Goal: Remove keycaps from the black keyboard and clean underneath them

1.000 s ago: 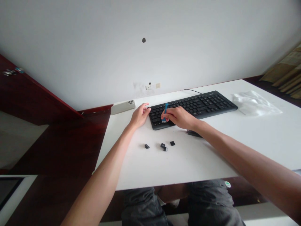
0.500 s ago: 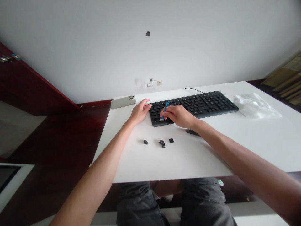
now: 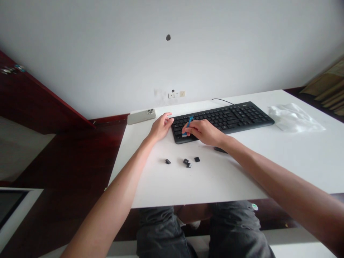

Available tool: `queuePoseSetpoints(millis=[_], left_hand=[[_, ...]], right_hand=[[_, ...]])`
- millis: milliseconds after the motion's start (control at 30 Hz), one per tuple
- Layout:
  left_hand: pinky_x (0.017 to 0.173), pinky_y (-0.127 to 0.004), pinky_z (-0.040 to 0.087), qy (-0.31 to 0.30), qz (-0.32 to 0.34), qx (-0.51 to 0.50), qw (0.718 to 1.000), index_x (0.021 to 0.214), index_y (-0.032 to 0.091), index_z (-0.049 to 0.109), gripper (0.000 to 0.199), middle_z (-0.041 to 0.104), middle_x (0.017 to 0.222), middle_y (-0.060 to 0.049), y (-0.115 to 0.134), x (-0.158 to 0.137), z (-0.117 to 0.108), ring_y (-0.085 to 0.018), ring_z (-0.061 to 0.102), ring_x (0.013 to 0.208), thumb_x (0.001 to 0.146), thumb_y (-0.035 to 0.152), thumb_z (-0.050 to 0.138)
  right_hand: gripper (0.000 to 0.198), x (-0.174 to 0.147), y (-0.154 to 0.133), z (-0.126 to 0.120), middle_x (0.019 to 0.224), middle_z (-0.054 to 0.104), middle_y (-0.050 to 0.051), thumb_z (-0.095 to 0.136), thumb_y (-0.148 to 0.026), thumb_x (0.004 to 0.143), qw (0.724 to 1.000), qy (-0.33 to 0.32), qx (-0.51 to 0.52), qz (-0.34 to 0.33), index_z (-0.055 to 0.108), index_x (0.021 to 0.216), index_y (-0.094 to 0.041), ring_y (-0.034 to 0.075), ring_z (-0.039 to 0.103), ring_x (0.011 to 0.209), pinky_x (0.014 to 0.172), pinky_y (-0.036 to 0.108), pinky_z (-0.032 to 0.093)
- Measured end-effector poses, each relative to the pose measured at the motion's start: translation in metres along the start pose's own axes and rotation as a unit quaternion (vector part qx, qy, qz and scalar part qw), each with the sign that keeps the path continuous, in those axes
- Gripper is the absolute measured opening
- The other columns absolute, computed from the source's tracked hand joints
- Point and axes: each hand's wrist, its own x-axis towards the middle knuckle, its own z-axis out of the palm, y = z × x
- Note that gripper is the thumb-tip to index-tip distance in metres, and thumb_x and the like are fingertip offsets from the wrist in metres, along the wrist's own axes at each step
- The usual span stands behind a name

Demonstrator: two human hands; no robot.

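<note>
A small blue brush with pale bristles is pinched in my right hand. Its bristles point down at the lower left keys of a black keyboard. My left hand lies at the keyboard's left end, fingers and thumb apart, the thumb at the edge. Several loose black keycaps are scattered on the white table in front of the keyboard. A dark, thin object lies partly hidden beneath my right forearm; its kind is unclear.
Behind my left hand lies a phone, camera side up. A crumpled white plastic bag sits right of the keyboard. The keyboard's cable runs toward the wall. The white table's front edge is above my legs.
The brush in my right hand has shifted very slightly over the same lower left keys. My left hand stays in place at the keyboard. The whole view has tilted a little.
</note>
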Motion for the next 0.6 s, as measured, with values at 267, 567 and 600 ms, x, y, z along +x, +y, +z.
queuePoseSetpoints(millis=[267, 567, 600], left_hand=[[0.101, -0.04, 0.052, 0.0, -0.002, 0.002, 1.0, 0.144, 0.023, 0.062, 0.051, 0.076, 0.12, -0.009, -0.0011, 0.0005, 0.0001, -0.026, 0.071, 0.107, 0.105, 0.055, 0.053], [0.1, -0.04, 0.053, -0.002, -0.005, 0.002, 1.0, 0.144, 0.023, 0.062, 0.052, 0.076, 0.12, -0.01, -0.0008, -0.0001, -0.0007, -0.026, 0.071, 0.106, 0.105, 0.056, 0.052], [0.1, -0.04, 0.053, -0.003, -0.004, -0.001, 1.0, 0.144, 0.023, 0.062, 0.052, 0.076, 0.12, -0.01, -0.001, -0.0002, -0.0008, -0.026, 0.071, 0.107, 0.105, 0.057, 0.052]], right_hand=[[0.033, -0.0002, 0.001, -0.0023, 0.089, 0.08, 0.006, 0.05, -0.029, 0.107, 1.0, 0.002, -0.012, 0.011, 0.08, 0.1, -0.017, 0.019, 0.072, 0.08, 0.076, 0.031, 0.05], [0.033, -0.0002, -0.0007, -0.0044, 0.086, 0.079, 0.006, 0.05, -0.03, 0.106, 1.0, -0.004, -0.012, 0.01, 0.08, 0.1, -0.017, 0.018, 0.07, 0.075, 0.072, 0.029, 0.048], [0.033, -0.0005, -0.0003, -0.0049, 0.087, 0.079, 0.006, 0.05, -0.029, 0.106, 1.0, 0.0, -0.01, 0.011, 0.08, 0.1, -0.017, 0.018, 0.07, 0.075, 0.072, 0.029, 0.048]])
